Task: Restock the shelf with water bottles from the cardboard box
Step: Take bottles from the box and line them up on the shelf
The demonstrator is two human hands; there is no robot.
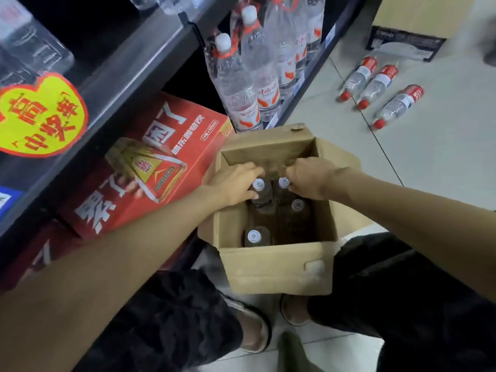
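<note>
Cardboard box: both hands seemingly gripping bottle necks.

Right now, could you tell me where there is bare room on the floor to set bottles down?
Bare tile lies right of the cardboard box, between it and the three red-capped bottles on the floor. Crowded: the box's far end, where the left hand and right hand reach in, and left, against the red carton.

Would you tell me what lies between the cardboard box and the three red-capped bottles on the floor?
Bare floor tiles, in the head view.
</note>
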